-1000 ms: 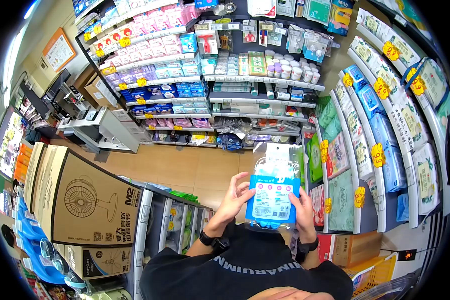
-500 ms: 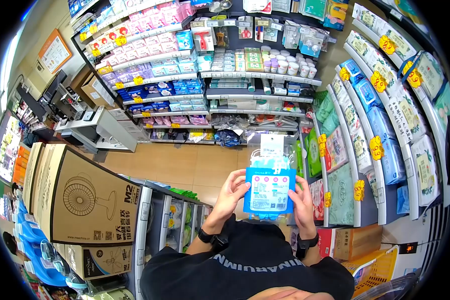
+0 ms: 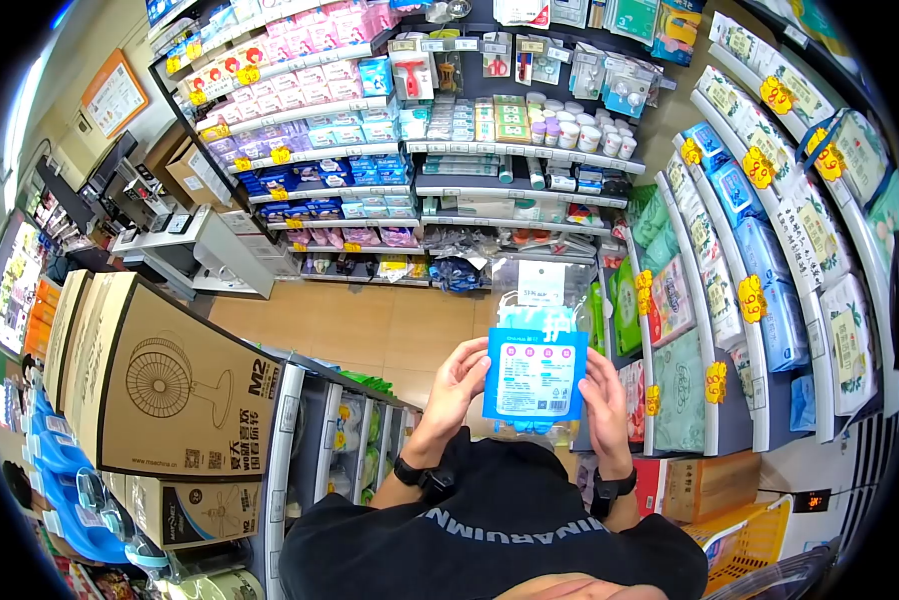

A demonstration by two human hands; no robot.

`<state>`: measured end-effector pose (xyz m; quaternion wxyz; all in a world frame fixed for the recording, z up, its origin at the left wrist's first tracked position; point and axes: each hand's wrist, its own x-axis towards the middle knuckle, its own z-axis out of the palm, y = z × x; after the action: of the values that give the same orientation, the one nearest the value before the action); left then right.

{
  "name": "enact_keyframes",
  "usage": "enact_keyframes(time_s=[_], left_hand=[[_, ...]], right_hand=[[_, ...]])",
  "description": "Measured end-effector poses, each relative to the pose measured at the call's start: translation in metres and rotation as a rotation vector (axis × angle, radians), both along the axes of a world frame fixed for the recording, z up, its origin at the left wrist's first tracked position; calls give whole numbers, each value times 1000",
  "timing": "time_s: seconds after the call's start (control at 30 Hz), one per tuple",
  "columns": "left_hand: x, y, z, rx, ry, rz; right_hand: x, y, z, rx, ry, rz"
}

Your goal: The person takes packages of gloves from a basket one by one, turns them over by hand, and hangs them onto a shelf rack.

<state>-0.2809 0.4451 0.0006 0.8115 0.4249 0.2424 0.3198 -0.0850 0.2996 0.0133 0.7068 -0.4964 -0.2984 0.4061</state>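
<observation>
My packet (image 3: 540, 405): clear film with a bright blue band, a pale panel on it and 4 pink dots in a row.
My shirt (image 3: 470, 505), bottom centre: black, with grey lettering.
My watch straps (image 3: 625, 484): black.
Fan carton (image 3: 180, 400), left of the frame: brown, printed in black line drawing and lettering.
Wall sign (image 3: 114, 93), upper left: white with an orange border.
Shelf packs (image 3: 320, 80), upper left: rows of pink, lilac and blue.
Price tags (image 3: 752, 298), right: yellow with red digits.
Jugs (image 3: 70, 490), lower left: blue.
Floor tiles (image 3: 370, 325), centre: tan.
Basket (image 3: 760, 540), lower right: yellow-orange.
</observation>
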Motion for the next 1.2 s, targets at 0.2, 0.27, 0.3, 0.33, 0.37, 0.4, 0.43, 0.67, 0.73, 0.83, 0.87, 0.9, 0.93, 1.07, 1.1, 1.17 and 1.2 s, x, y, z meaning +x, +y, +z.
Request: enact_keyframes(time_s=[0.2, 0.27, 0.3, 0.33, 0.37, 0.4, 0.43, 0.67, 0.73, 0.83, 0.87, 0.9, 0.93, 1.07, 1.1, 1.17, 1.2], left_hand=[[-1, 0, -2, -21, -4, 17], [-1, -1, -2, -23, -3, 23], [-1, -1, -3, -23, -4, 28], [0, -1, -3, -23, -5, 33], [-1, -1, -2, -22, -3, 33], [-1, -2, 0, -27, -2, 35], [-1, -2, 1, -32, 0, 37], [-2, -2, 0, -22, 20, 37], [-2, -2, -1, -15, 12, 31], [-2, -3, -2, -20, 1, 42], [-2, -4, -2, -21, 2, 42], [-2, -4, -2, -22, -2, 39], [-3, -4, -3, -24, -6, 37], [-3, -5, -2, -28, -11, 32], [-2, -6, -1, -33, -15, 33], [-3, -6, -2, -39, -18, 34], [-3, -6, -4, -46, -31, 23]], right_hand=[[0, -1, 2, -1, -24, 21], [0, -1, 3, 0, -29, 22], [0, -2, 3, 3, -30, 23], [0, -2, 3, 6, -30, 23], [0, -2, 2, 7, -29, 22], [0, -3, 1, 7, -26, 21], [1, -3, 1, 8, -23, 19], [2, -6, 3, -6, -16, 18], [2, -7, 1, -7, -14, 19], [2, -8, 0, -9, -22, 20], [2, -8, 0, -10, -21, 19], [2, -8, 0, -8, -25, 20], [2, -9, 0, -6, -29, 21], [3, -10, -1, -13, -31, 17], [3, -10, -2, -10, -29, 15], [3, -11, -2, -9, -28, 14], [3, -11, -2, -11, -23, 11]])
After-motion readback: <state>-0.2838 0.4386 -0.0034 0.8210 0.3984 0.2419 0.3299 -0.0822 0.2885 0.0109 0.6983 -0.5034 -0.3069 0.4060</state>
